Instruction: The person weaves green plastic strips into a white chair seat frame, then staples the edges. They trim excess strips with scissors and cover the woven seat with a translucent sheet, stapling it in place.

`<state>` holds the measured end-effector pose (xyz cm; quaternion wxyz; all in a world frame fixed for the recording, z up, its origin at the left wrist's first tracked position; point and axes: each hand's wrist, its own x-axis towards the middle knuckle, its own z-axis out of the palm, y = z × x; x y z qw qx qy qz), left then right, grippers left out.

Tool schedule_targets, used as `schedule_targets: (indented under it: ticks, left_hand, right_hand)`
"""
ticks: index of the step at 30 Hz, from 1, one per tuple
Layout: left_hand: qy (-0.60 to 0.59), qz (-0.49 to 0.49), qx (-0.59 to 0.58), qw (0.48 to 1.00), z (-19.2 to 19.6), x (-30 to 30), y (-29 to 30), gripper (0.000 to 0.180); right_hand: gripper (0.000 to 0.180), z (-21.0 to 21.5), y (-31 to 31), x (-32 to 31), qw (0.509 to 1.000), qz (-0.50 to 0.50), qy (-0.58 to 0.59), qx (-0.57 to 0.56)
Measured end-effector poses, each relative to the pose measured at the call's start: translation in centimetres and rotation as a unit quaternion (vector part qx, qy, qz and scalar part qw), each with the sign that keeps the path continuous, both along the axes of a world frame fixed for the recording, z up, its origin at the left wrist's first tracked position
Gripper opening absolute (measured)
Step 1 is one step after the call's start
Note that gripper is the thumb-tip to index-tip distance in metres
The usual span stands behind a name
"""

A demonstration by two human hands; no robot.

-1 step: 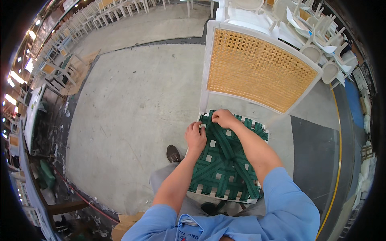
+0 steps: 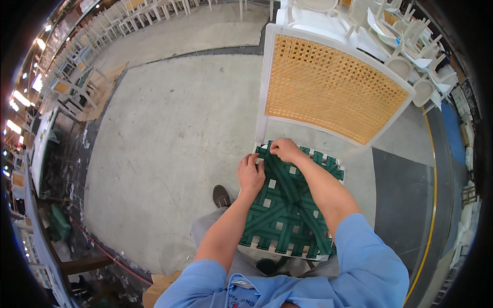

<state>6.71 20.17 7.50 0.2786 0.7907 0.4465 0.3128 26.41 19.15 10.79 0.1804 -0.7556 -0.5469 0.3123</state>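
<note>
In front of me stands a chair with a seat of woven green webbing [image 2: 280,236] on a pale frame. Two loose-looking straps cross diagonally over the weave. At the far left corner, my right hand [image 2: 285,151] is closed in a pinch on the end of a green webbing strap [image 2: 281,177]. My left hand [image 2: 250,175] rests right beside it, fingers curled at the seat's left edge; what lies under its fingertips is hidden. Beyond the seat rises the chair's backrest [image 2: 334,87], yellow cane mesh in a whitish frame.
Behind the backrest, at the upper right, pale chairs [image 2: 398,66] are piled up. Rows of chairs [image 2: 110,31] line the far left. A long white-topped table [image 2: 43,138] stands at the left. My shoe [image 2: 221,196] is beside the seat; a cardboard box [image 2: 159,288] sits below.
</note>
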Motion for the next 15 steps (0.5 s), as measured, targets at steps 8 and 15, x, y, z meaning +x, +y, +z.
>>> schedule_targets:
  ticks: [8, 15]
  left_hand:
    - [0.178, -0.083, 0.084, 0.977, -2.1, 2.2, 0.2, 0.052]
    - [0.278, -0.083, 0.052, 0.956, -1.8, 2.3, 0.2, 0.057]
  right_hand:
    - [0.011, -4.2, 2.5, 1.2, 0.992, -0.033, -0.062, 0.102]
    - [0.011, -4.0, 2.7, -0.9, 0.986, -0.076, -0.078, 0.126]
